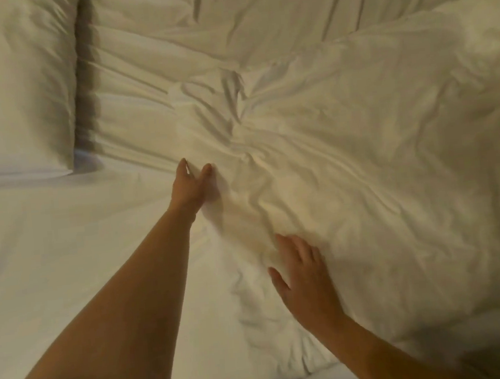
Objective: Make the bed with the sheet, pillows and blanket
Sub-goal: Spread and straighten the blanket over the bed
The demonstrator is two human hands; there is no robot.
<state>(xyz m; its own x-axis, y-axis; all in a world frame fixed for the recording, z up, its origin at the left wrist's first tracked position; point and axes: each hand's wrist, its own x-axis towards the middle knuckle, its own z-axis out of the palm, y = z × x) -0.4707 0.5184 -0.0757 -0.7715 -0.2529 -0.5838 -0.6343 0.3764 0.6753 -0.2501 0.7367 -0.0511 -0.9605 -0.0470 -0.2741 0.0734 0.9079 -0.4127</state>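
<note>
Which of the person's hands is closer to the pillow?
Left. The left hand is at the edge of the blanket, right of and below the pillow. The right hand rests on the blanket, farther away.

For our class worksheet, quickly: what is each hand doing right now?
Left hand: open, at the blanket edge.
Right hand: open, flat on the blanket.

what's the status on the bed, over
Left hand open at the blanket edge, right hand open, flat on it. Blanket bunched, sheet bare beside it. Nothing in the way.
</note>
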